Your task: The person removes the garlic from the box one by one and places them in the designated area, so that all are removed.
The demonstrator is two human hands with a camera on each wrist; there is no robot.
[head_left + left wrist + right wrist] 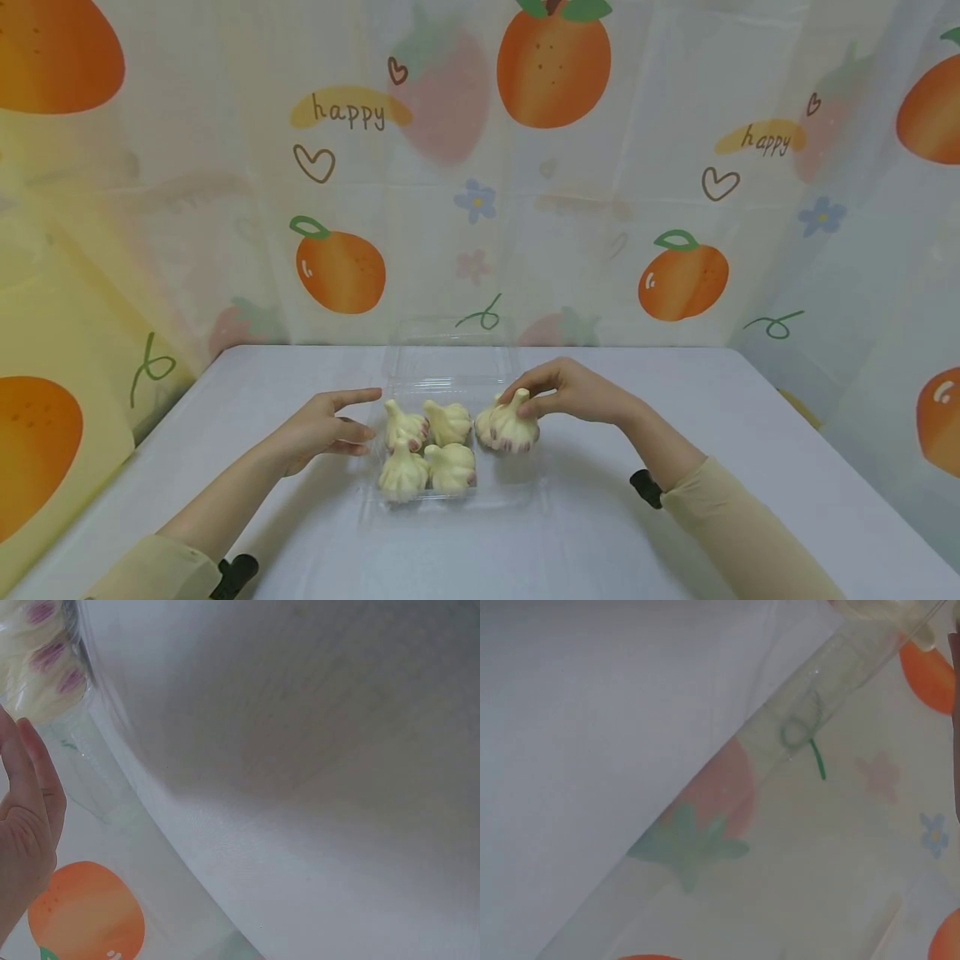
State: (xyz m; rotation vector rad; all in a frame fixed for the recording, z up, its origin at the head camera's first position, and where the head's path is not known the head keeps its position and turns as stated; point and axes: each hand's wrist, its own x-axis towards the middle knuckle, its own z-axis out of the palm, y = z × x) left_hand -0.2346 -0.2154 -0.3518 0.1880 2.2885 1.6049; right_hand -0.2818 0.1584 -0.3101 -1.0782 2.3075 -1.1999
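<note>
My right hand [573, 390] pinches a garlic bulb [516, 429] by its stem at the right side of a clear plastic clamshell box [502, 492]. Partly hidden behind that bulb is another garlic bulb [486, 421]. Several pale bulbs with purple-tinged cloves, such as the front-left garlic bulb [403, 473], sit in the box's left and middle parts. At the box's left side, my left hand [322, 429] holds its fingers extended and grips nothing; whether it touches the wall I cannot tell. Garlic [45, 667] shows through clear plastic beyond the left fingers [46, 776] in the left wrist view.
The box's transparent lid [450, 354] stands raised at the back, near the far table edge. A white table [300, 542] lies beneath everything. Behind and at both sides hangs a fruit-printed curtain [540, 233]. Each wrist wears a black camera mount [238, 575].
</note>
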